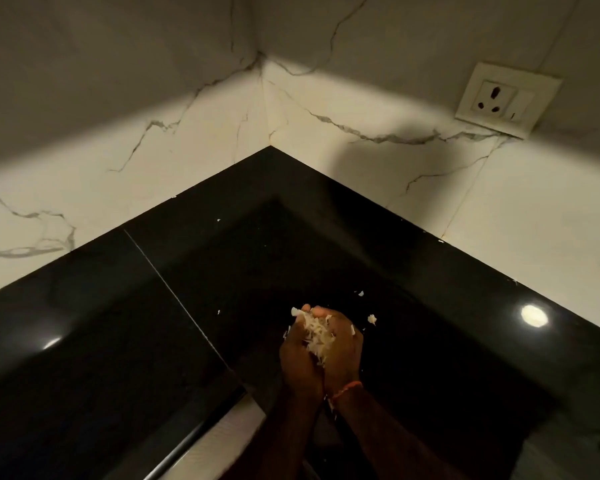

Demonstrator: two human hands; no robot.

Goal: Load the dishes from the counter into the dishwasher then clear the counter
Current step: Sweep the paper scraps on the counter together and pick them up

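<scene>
Pale shredded food scraps (315, 332) sit cupped between your left hand (300, 355) and right hand (343, 344), fingers curled round them, above glossy black stone counter (118, 341); few bits lie loose nearby.

I see my left hand (300, 358) and right hand (343, 348) cupped together round pale scraps (315, 332) over the black counter (118, 323).

No readable text, labels, brands or numbers anywhere; wall socket (506, 100) unmarked.
</scene>
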